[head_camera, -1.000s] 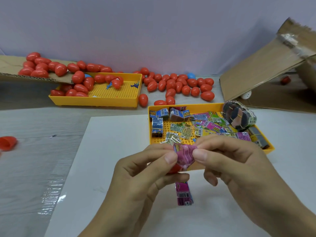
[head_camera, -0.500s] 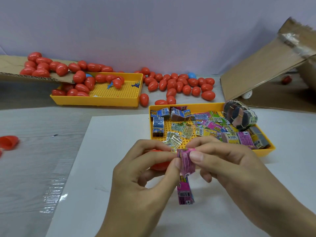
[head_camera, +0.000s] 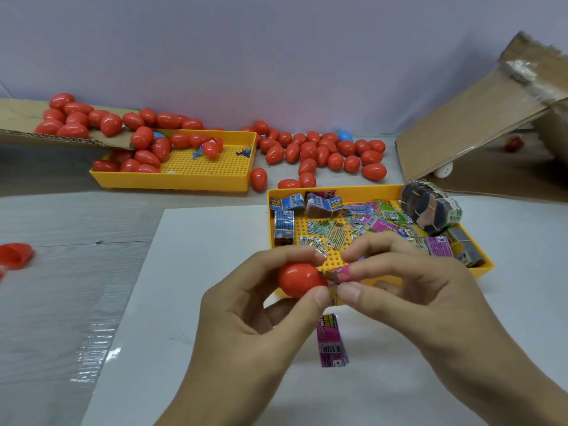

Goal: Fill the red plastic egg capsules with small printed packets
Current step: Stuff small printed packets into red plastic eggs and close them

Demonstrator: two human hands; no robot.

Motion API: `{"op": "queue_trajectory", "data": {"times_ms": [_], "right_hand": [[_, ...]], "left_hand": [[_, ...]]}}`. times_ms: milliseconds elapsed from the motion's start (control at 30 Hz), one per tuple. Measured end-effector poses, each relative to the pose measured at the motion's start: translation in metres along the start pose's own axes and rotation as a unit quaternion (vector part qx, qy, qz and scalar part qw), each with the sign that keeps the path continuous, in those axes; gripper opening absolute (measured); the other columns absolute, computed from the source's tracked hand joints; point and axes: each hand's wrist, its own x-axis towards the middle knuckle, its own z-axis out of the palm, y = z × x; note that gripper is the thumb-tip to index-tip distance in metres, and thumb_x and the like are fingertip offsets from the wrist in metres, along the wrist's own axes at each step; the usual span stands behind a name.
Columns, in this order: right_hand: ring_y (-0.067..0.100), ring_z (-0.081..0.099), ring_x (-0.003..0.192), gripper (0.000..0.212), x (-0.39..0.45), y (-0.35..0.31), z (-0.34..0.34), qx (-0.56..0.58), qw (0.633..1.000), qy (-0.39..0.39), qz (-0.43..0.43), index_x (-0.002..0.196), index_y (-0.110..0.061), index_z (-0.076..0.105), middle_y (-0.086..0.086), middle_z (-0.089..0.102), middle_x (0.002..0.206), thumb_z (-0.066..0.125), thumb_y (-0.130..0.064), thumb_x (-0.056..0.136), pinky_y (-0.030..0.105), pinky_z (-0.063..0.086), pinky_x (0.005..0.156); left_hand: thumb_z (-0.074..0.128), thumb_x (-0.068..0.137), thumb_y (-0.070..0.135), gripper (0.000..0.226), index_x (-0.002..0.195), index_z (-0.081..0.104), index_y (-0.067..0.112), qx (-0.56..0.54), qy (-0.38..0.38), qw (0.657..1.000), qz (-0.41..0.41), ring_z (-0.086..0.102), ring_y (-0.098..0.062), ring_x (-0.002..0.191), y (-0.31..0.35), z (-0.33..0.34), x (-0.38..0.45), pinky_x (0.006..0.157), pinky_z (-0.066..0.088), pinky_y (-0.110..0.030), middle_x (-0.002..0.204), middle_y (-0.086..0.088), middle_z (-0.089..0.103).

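White sheet on the table, and the red capsule half [head_camera: 299, 279] has swung out into view in the left hand [head_camera: 246, 309], fingers curled round it; the right hand [head_camera: 408, 290] pinches the rolled pink packet [head_camera: 338, 274] at its mouth (insertion looks imminent).

Head camera looks forward-down, close over table [head_camera: 76, 272].

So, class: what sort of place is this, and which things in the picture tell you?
Probably a small hand-packing workstation, not a home table. Dozens of loose red egg capsules lie by the wall, a yellow tray holds printed packets, and a torn cardboard box stands open.
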Motion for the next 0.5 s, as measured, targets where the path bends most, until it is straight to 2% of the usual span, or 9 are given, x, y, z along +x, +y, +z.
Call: {"op": "queue_trajectory", "data": {"times_ms": [67,167,200,300,500], "right_hand": [[0.018,0.067,0.081,0.012,0.0002,-0.0002,-0.0001,0.011,1.0,-0.018,0.01,0.072,-0.024,0.08,-0.008,0.067,0.094,0.083,-0.025,0.061,0.039,0.06,0.065],[0.005,0.066,0.078,0.009,0.0002,-0.0006,-0.0009,0.047,0.998,-0.03,0.021,0.068,-0.02,0.079,-0.008,0.068,0.091,0.083,-0.019,0.06,0.019,0.052,0.059],[0.004,0.065,0.079,0.008,0.0005,-0.0024,-0.0005,0.055,0.998,-0.034,0.026,0.065,-0.02,0.078,-0.008,0.068,0.091,0.083,-0.026,0.061,0.018,0.051,0.058],[0.004,0.061,0.081,0.022,0.0009,-0.005,0.0014,0.041,0.997,-0.034,0.048,0.055,-0.026,0.074,-0.01,0.067,0.093,0.072,-0.047,0.063,0.026,0.048,0.059],[0.011,0.057,0.079,0.026,0.0013,-0.0051,0.001,0.033,0.997,-0.007,0.067,0.052,-0.022,0.072,-0.007,0.068,0.09,0.072,-0.046,0.06,0.028,0.044,0.059]], "left_hand": [[0.08,0.07,0.009,0.033,0.1,0.077,0.023,-0.005,-0.009,1.0,0.002,0.073,-0.02,0.096,-0.0002,-0.0008,-0.0003,0.076,0.059,-0.023,0.1,-0.006,0.075],[0.072,0.072,0.022,0.033,0.105,0.077,0.024,-0.013,-0.023,1.0,0.006,0.07,-0.025,0.102,-0.0012,-0.0019,-0.0003,0.08,0.06,-0.027,0.104,-0.006,0.072],[0.071,0.073,0.023,0.033,0.105,0.077,0.025,-0.009,-0.025,1.0,0.009,0.069,-0.026,0.104,-0.002,-0.0022,-0.0003,0.081,0.059,-0.028,0.105,-0.006,0.071],[0.07,0.075,0.021,0.032,0.105,0.077,0.025,0.002,-0.031,0.999,0.021,0.067,-0.029,0.105,-0.0043,-0.001,-0.0013,0.081,0.06,-0.033,0.106,-0.005,0.07],[0.069,0.078,0.02,0.032,0.108,0.076,0.028,0.033,-0.024,0.998,0.05,0.067,-0.029,0.107,-0.0067,-0.0003,-0.0022,0.08,0.061,-0.033,0.108,-0.004,0.068]]}}
